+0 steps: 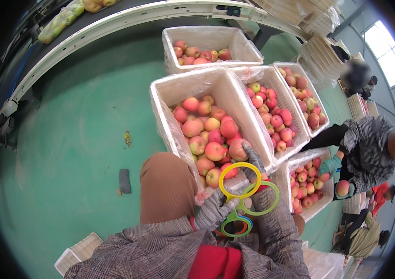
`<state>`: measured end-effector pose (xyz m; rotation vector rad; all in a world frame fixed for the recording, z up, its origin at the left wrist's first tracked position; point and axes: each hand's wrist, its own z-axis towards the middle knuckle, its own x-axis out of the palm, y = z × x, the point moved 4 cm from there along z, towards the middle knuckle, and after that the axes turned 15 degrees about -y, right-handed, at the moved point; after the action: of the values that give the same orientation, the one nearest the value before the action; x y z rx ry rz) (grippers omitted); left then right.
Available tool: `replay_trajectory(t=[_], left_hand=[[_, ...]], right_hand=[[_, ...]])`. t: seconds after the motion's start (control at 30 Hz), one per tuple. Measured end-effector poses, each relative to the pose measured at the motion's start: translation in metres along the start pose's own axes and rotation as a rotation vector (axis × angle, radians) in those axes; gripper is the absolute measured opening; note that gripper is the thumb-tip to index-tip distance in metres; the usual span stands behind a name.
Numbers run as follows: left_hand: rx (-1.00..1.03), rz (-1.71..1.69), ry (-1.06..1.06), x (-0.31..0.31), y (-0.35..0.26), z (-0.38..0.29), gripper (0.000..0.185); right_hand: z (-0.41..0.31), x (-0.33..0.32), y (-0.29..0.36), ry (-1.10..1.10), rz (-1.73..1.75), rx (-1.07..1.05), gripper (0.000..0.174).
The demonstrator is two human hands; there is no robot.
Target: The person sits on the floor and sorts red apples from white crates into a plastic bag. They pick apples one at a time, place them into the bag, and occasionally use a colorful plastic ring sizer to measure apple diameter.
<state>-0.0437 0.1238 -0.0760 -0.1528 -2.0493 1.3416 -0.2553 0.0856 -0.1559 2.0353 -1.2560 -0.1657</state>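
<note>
My left hand (214,210), in a grey knit glove, holds a set of coloured plastic fruit-sizing rings. A yellow ring (221,180) and a light green ring (277,198) fan out above it. A smaller green ring (223,227) hangs below, partly covering orange and blue ones. My right hand (253,159), also gloved, has its fingers around the right side of a large pinkish apple (239,149). That apple is among many red and yellow apples (215,151) in a white plastic crate (192,81) lined with clear film, in front of my knee.
More apple crates stand behind (213,33), beside (270,75) and farther right (302,69). A co-worker (368,150) in gloves handles apples at another crate (311,212). A conveyor frame (113,21) curves along the back. A grey cloth piece (124,181) lies on the green floor.
</note>
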Motion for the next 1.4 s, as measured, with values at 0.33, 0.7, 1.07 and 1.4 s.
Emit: replay_trajectory(t=[0.33, 0.7, 1.07, 1.4], left_hand=[[-0.179, -0.154, -0.178, -0.006, -0.006, 0.013, 0.049], [-0.145, -0.063, -0.537, -0.029, -0.006, 0.032, 0.027], [-0.176, 0.149, -0.460, -0.031, -0.012, 0.036, 0.029], [-0.308, 0.055, -0.320, -0.019, -0.011, 0.018, 0.035]], right_hand=[[0.097, 0.070, 0.033, 0.023, -0.019, 0.084, 0.045], [0.191, 0.145, 0.005, -0.025, 0.199, 0.103, 0.042], [0.167, 0.136, -0.012, 0.194, -0.178, -0.064, 0.039], [0.021, 0.009, 0.097, 0.220, -0.559, -0.433, 0.038]])
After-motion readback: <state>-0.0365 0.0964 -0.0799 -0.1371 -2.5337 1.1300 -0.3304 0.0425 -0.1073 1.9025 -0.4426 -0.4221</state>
